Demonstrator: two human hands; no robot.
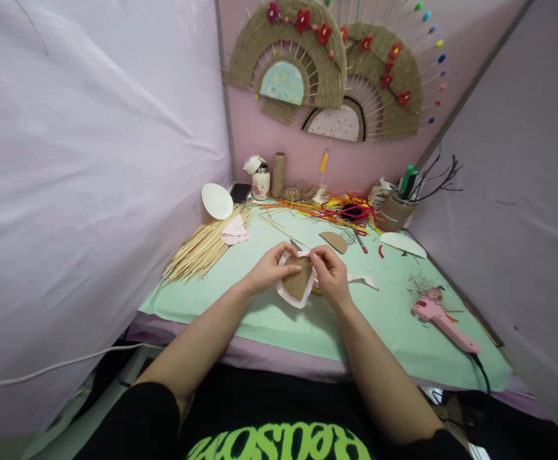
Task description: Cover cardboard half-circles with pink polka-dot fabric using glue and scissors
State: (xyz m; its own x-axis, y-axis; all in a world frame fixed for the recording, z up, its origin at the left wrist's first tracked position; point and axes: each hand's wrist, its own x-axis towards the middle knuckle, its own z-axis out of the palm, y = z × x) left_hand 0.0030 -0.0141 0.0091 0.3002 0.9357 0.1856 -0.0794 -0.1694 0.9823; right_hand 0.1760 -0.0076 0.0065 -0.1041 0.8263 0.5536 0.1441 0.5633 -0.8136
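Observation:
Above the table's front half I hold a brown cardboard piece (297, 282) with pale fabric or paper showing as a border around its edge. My left hand (275, 268) grips its left side, thumb across the cardboard. At the upper right corner my right hand (329, 271) pinches the pale border between thumb and fingers. Just behind the piece, a dark pointed tip, perhaps a scissor blade, shows, with a bit of yellow by the right hand. A pale pink strip (362, 280) lies to the right of that hand. Beyond sits a half-round cardboard piece (333, 242).
A pink glue gun (444, 322) with a black cord lies at the right. Thin sticks (202, 250) and a white bowl (217, 201) are at the left. Colourful pipe cleaners (346, 209), a patterned bottle (260, 184) and a pen holder (396, 212) line the back.

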